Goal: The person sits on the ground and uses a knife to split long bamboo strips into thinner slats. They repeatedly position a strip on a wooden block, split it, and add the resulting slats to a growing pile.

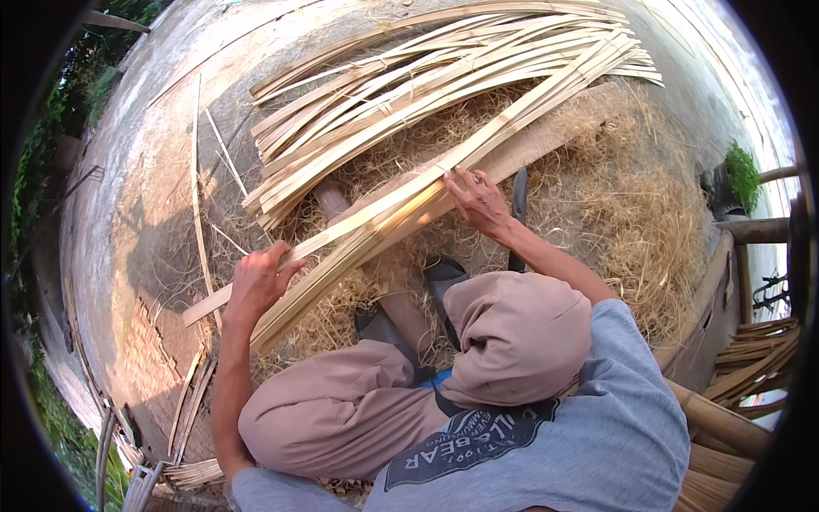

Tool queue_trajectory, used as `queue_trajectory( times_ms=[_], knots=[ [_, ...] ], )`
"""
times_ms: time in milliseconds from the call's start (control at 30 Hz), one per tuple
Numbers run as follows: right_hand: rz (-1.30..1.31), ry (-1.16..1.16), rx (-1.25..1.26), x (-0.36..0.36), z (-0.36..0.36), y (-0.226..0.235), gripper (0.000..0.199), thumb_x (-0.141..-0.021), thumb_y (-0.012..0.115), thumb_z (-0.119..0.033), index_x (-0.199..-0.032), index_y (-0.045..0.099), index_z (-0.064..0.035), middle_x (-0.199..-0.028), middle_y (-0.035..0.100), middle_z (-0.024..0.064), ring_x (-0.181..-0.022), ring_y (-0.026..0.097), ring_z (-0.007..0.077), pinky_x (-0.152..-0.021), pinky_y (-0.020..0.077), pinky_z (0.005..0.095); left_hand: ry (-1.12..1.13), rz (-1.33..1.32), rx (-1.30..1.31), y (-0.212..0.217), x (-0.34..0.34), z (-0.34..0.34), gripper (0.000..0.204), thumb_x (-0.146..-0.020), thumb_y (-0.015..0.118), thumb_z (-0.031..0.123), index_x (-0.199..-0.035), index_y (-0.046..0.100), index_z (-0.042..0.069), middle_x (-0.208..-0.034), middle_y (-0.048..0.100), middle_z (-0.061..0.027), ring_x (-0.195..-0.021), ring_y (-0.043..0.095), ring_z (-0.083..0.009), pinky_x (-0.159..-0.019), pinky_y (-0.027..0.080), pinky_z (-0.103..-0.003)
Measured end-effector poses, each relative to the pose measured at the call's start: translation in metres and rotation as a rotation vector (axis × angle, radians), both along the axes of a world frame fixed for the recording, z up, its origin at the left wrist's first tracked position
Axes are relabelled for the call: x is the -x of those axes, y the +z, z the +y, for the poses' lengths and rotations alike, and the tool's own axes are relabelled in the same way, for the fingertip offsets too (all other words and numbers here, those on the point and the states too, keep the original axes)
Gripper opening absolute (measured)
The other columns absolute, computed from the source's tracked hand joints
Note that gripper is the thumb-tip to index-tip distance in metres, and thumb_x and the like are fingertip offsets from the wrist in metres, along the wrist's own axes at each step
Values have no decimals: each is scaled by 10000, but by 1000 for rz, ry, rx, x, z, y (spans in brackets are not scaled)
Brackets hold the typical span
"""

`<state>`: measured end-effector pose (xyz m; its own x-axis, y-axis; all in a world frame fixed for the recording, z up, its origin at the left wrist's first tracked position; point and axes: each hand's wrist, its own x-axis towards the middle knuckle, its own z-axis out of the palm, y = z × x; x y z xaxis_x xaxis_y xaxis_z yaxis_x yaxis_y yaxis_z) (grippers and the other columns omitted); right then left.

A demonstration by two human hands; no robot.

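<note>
My left hand [263, 280] is closed round a long pale bamboo strip [368, 213] near its left end, with the thumb sticking out beside it. My right hand [478, 201] bends its fingers over the same strip about midway, where it meets other strips. Right under it lies a slanting bundle of yellowish bamboo strips [328, 271], its lower left end close to my knee. A brown wooden plank [554, 132] supports the strips from below. Just right of my right hand stands a dark, blade-like piece [518, 209]; its lower part is hidden by my forearm.
Tied bundles of split bamboo [341, 128] lie across the ground ahead. Curly shavings [631, 222] cover the floor around my dark sandals [445, 277]. Loose thin strips [198, 196] lie at left, a woven mat [149, 350] below them. Bamboo poles [717, 418] stand at right.
</note>
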<state>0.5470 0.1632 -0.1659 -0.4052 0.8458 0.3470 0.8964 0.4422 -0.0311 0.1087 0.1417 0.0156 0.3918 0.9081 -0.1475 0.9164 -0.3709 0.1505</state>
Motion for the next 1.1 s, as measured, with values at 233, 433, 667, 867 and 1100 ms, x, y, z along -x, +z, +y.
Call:
queue_trajectory(
  times_ms=[233,433,667,867,1100],
  knots=[
    [204,-65,136,12,4,16,292,-954,634,-140,-1240,606,-85,-1251,599,149,-1016,666,299,-877,522,452,66,-1,95,-1,-1,-4,431,-942,682,518,-1029,662,96,-804,717,-152,-742,692,-330,-725,533,-471],
    [283,-62,203,10,19,19,256,-899,579,-31,-1152,585,-74,-1172,612,121,-957,694,346,-856,539,443,80,-18,119,-2,1,-1,430,-927,707,512,-1052,673,102,-787,715,-139,-722,690,-308,-715,533,-456],
    [382,132,475,-13,41,23,206,-964,528,-29,-1164,571,-52,-1150,555,160,-988,670,349,-853,551,448,175,-3,222,-1,-7,0,404,-923,731,460,-1090,666,97,-774,703,-152,-708,681,-315,-703,528,-445],
    [474,445,461,-43,39,15,128,-940,591,-56,-1054,642,-28,-1286,540,185,-1012,678,329,-854,566,410,188,-201,181,-75,12,-27,438,-932,723,433,-1223,637,116,-1077,694,-151,-1016,667,-356,-878,522,-482],
    [932,-382,481,15,9,-30,338,-955,720,-318,-1045,697,7,-906,712,109,-813,667,177,-755,540,320,191,47,-58,-130,15,-72,1193,-655,797,748,-1594,332,177,-1440,535,-125,-1445,396,-299,-1262,105,-562]
  ],
)
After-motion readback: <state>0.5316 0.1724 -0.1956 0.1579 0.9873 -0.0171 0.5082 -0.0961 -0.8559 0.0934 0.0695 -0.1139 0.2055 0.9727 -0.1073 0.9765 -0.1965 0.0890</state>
